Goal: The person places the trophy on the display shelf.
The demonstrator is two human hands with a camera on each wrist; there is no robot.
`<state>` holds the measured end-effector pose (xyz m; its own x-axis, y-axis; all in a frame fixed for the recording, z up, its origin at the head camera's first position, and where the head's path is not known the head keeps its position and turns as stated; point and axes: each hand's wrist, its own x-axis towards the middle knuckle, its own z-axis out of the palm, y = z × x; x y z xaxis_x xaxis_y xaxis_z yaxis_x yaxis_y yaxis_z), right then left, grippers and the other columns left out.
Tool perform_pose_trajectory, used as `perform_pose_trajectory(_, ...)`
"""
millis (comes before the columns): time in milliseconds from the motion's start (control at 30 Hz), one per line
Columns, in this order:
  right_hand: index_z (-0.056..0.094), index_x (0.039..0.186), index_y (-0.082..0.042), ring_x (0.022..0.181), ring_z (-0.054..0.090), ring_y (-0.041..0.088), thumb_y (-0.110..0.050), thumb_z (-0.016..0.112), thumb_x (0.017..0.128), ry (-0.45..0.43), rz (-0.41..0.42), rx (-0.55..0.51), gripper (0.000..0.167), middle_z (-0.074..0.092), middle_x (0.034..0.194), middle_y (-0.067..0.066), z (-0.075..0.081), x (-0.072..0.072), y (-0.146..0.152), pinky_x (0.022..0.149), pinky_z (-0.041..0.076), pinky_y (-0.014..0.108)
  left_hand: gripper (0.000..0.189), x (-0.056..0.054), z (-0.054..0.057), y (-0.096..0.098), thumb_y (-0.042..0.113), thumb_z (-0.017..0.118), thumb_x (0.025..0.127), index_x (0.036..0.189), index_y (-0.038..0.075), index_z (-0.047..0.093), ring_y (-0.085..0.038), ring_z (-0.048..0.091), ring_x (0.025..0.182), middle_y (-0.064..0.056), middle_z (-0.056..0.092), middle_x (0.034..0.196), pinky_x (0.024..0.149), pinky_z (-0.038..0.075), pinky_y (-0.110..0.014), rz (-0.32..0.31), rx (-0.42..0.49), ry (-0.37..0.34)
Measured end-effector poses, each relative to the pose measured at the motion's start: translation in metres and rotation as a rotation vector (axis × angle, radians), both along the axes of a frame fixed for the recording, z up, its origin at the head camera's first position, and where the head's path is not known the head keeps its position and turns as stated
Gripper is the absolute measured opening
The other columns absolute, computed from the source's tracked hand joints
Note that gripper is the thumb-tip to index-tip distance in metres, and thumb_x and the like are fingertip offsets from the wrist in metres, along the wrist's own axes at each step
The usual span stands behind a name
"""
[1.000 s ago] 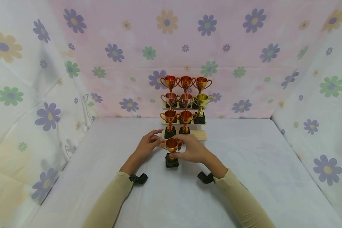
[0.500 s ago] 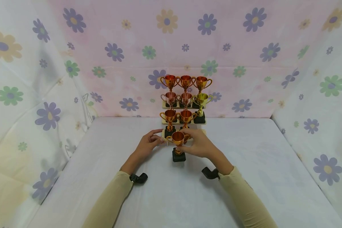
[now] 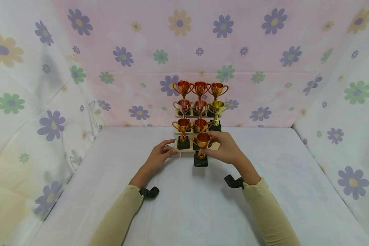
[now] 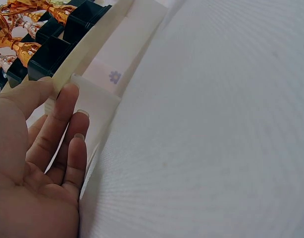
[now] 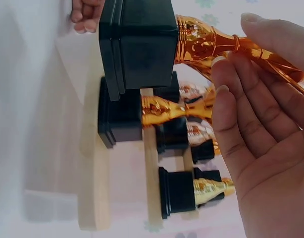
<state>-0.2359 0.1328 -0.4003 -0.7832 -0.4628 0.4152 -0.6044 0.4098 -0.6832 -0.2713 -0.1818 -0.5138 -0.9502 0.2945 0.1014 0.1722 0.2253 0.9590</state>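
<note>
My right hand point(image 3: 227, 147) holds an orange-gold toy trophy cup point(image 3: 203, 139) by its stem. Its square black base point(image 5: 142, 47) is off the table, in front of the lowest step of a stepped wooden shelf point(image 3: 216, 146). At that step's left end, my left hand point(image 3: 158, 155) pinches the board's edge point(image 4: 87, 54), thumb above and index finger below. Two orange-gold cups stand on this step; the left one point(image 3: 183, 125) shows, the other point(image 3: 200, 125) is partly behind the held trophy. The step's right end carries no trophy in the right wrist view.
On the middle step stand two rose-gold trophies point(image 3: 183, 106) and a yellow-gold one point(image 3: 217, 107). The top step bears a row of orange-gold trophies point(image 3: 200, 89). A flowered backdrop point(image 3: 123, 95) rises behind the white table point(image 3: 110, 164).
My right hand has carried the trophy rightward and further from me, from left of centre to before the step's right half. The left hand stays at the shelf's left end.
</note>
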Motion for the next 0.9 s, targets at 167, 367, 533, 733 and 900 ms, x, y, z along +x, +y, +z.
perform_pose_trajectory(167,0.077,0.117,-0.005,0.091,0.069,0.021,-0.02,0.093,0.084,0.02,-0.064,0.004,0.04,0.078,0.102,0.003,0.005,0.0,0.01,0.095,0.057,0.056,0.048,0.001,0.0,0.0,0.014,0.066,0.107,0.153,0.015,0.055,-0.017,0.074,0.107,-0.007,0.08,0.11,0.093,0.053,-0.024,0.01,-0.012,-0.005)
perform_pose_trajectory(367,0.078,0.115,-0.008,0.088,0.067,0.018,-0.019,0.093,0.084,0.033,-0.101,-0.027,0.036,0.079,0.101,0.001,0.008,-0.002,0.02,0.091,0.056,0.053,0.047,0.002,0.002,0.0,0.015,0.066,0.107,0.153,0.016,0.055,-0.017,0.074,0.108,-0.008,0.08,0.111,0.094,0.052,-0.024,0.011,-0.017,-0.009)
perform_pose_trajectory(533,0.078,0.12,-0.008,0.086,0.067,0.018,-0.016,0.092,0.084,0.05,-0.121,-0.045,0.04,0.08,0.102,0.003,0.008,-0.004,0.029,0.083,0.055,0.046,0.048,0.002,0.002,0.0,0.015,0.066,0.107,0.154,0.016,0.055,-0.018,0.074,0.109,-0.01,0.08,0.112,0.095,0.052,-0.024,0.006,-0.02,-0.012)
perform_pose_trajectory(733,0.078,0.115,-0.007,0.084,0.069,0.023,-0.015,0.092,0.083,0.073,-0.153,-0.049,0.036,0.08,0.095,0.003,0.009,-0.006,0.035,0.079,0.054,0.044,0.049,0.002,0.001,0.0,0.014,0.066,0.107,0.154,0.013,0.054,-0.017,0.074,0.109,-0.011,0.079,0.114,0.094,0.051,-0.024,0.006,-0.019,-0.007)
perform_pose_trajectory(900,0.078,0.108,-0.008,0.083,0.07,0.022,-0.015,0.091,0.085,0.093,-0.194,-0.05,0.028,0.079,0.089,0.003,0.008,-0.007,0.038,0.077,0.053,0.042,0.049,0.001,0.001,0.0,0.015,0.068,0.106,0.154,0.015,0.055,-0.015,0.074,0.108,-0.008,0.08,0.113,0.093,0.051,-0.024,0.013,-0.02,-0.004)
